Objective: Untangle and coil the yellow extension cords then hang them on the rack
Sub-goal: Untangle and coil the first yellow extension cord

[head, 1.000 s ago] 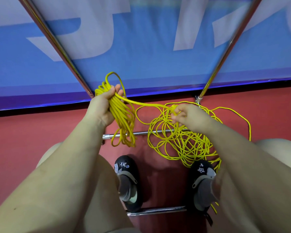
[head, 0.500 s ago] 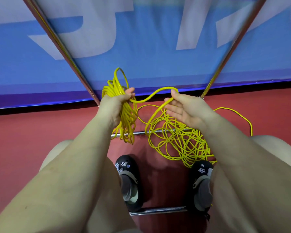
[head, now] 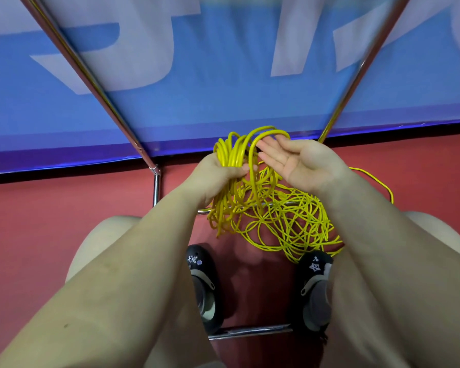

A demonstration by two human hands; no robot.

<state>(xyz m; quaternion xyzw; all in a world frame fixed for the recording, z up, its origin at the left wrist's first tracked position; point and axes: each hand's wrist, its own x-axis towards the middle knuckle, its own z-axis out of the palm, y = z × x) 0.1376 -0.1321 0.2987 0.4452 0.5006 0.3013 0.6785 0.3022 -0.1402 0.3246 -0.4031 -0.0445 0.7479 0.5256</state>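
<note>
Left hand: I have it wrapped tight around a bundle of coiled thick yellow extension cord, fingers curled over the loops, which stick up above the fist and hang down below it.
Right hand: palm up and spread, fingers straight; the topmost loop of the bundle arches over the fingertips and touches them, nothing pinched.
Hands together: close, almost touching, right fingers pointing at the left fist.
Loose cord: a big tangled heap of thin yellow cord lies on the red floor under my right wrist, running up into the held bundle; one strand swings out wide to the right and curls back.
Rack: two slanted chrome rack poles rise left and right, a low chrome crossbar passes behind the tangle, another chrome bar sits near my feet.
Feet: two black clog shoes with small charms, the right one touching the lower edge of the tangle.
Backdrop: blue banner with large pale lettering behind the poles, meeting the floor just beyond my hands.
Knees: bare, one either side of my forearms.
</note>
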